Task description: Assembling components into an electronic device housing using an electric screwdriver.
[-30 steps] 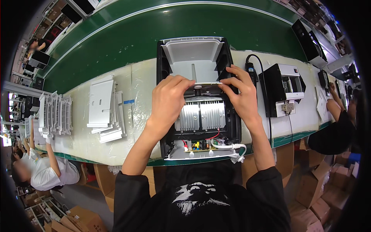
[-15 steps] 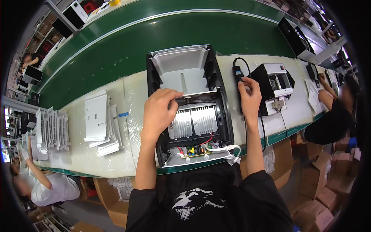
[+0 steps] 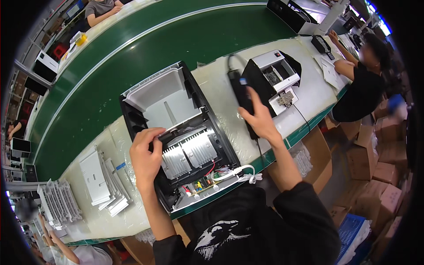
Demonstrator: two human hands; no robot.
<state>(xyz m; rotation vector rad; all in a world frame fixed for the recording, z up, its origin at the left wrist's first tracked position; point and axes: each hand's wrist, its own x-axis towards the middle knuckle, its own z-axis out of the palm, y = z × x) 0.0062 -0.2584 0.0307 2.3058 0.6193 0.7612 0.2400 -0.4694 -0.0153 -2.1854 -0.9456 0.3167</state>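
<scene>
A black housing (image 3: 222, 134) with a pale grey inner shell (image 3: 154, 84) lies open in front of me. Inside it are finned metal heat sinks (image 3: 198, 148), a small circuit board (image 3: 202, 185) and a white cable (image 3: 234, 172) at the near end. My left hand (image 3: 145, 152) is over the housing's left side, fingers curled at the crossbar above the heat sinks; whatever is between the fingertips is hidden. To the right, my right hand (image 3: 264, 122) grips a black corded electric screwdriver (image 3: 240, 88), slightly blurred, its lower part running behind the hand.
Right of the screwdriver stands a black-and-white screw feeder (image 3: 269, 70). White panels (image 3: 95, 176) and ribbed white parts (image 3: 59, 203) are stacked at left. A green conveyor belt (image 3: 198, 35) runs behind. A co-worker (image 3: 362, 88) sits at right, above cardboard boxes (image 3: 384, 170).
The view has swung, so the bench appears tilted. My right hand has moved from beside the screwdriver's upper end to a grip around it. My left hand stays at the crossbar.
</scene>
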